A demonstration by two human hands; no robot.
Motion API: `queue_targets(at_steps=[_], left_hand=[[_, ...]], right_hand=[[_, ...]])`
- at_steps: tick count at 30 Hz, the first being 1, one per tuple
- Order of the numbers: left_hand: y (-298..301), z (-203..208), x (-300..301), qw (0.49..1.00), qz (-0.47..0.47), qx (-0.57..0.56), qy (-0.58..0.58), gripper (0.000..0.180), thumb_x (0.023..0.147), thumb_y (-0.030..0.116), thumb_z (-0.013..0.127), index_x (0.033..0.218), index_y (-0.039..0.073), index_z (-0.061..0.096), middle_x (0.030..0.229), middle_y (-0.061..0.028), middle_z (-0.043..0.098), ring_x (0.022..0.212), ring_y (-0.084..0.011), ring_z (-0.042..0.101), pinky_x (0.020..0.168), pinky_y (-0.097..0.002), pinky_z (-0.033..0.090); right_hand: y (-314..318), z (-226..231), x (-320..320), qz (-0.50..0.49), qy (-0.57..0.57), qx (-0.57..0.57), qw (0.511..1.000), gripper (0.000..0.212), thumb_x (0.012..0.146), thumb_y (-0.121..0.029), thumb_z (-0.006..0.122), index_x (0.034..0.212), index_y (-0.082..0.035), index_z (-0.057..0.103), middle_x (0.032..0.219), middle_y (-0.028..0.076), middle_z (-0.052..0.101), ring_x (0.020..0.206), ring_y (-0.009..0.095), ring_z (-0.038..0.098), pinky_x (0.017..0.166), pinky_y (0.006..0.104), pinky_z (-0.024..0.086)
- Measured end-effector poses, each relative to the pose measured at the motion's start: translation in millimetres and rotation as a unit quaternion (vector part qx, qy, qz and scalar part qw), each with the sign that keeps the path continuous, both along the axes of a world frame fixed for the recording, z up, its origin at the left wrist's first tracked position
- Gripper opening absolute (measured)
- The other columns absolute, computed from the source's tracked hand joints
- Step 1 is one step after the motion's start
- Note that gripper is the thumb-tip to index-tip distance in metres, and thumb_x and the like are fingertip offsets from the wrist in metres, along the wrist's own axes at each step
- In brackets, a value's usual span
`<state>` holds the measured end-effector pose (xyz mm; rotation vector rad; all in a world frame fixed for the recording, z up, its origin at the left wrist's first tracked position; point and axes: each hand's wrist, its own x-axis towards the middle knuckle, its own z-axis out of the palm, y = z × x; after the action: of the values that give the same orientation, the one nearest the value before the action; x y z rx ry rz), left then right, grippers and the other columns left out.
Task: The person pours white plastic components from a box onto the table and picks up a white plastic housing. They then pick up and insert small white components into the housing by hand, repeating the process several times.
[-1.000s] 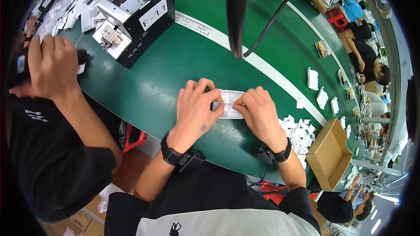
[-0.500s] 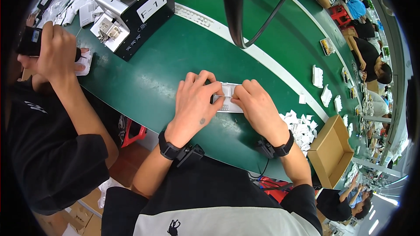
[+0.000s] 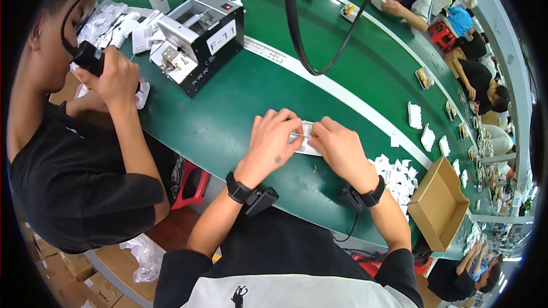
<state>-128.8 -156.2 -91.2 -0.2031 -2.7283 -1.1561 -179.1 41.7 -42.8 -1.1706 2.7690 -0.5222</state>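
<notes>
A white plastic casing piece (image 3: 309, 146) lies on the green tabletop before me, largely covered by my hands. Above its middle, the bent fingers of my left hand (image 3: 274, 142) and my right hand (image 3: 341, 147) come close together. Thumb and forefinger are pinched on each side, and a thin pale line shows between the fingertips. What exactly they pinch is too small to make out. Both wrists wear black bands with small box-like devices.
A black-and-silver machine (image 3: 200, 40) stands left of my hands. Nearby, a co-worker holds a black power tool (image 3: 90, 58) over a white part. White paper scraps (image 3: 395, 178) and an open cardboard box (image 3: 436, 205) lie to the right. A black cable loop (image 3: 317, 71) hangs ahead.
The whole view has shifted, so the table and machine appear lower and further right, and more of the co-worker shows. My hands stay pinched over the white piece, with little change between them.
</notes>
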Motion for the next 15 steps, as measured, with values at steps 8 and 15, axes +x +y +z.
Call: queue_targets(at_steps=[8,15], left_hand=[[-3.5,-1.7,-1.9,1.000,0.003,0.006,-0.006,0.014,0.084,0.017,0.082,0.092,0.014,0.071,0.110,0.0022,0.067,0.102,-0.0256,0.060,0.087,-0.0414,0.041],[-4.7,-5.9,-5.4,1.000,-0.017,-0.003,0.022,0.019,0.084,0.017,0.083,0.098,0.013,0.071,0.112,-0.0002,0.064,0.105,-0.0262,0.058,0.089,-0.0433,0.039]], right_hand=[[-8.4,13.2,-13.0,0.034,0.037,0.064,0.997,0.020,0.084,-0.014,0.083,0.089,-0.006,0.065,0.094,0.008,0.061,0.091,0.030,0.064,0.072,0.0443,0.057],[-14.1,12.2,-20.7,0.030,-0.033,0.067,0.997,0.021,0.081,-0.013,0.083,0.085,-0.008,0.063,0.092,0.007,0.063,0.093,0.033,0.065,0.076,0.0472,0.057]])
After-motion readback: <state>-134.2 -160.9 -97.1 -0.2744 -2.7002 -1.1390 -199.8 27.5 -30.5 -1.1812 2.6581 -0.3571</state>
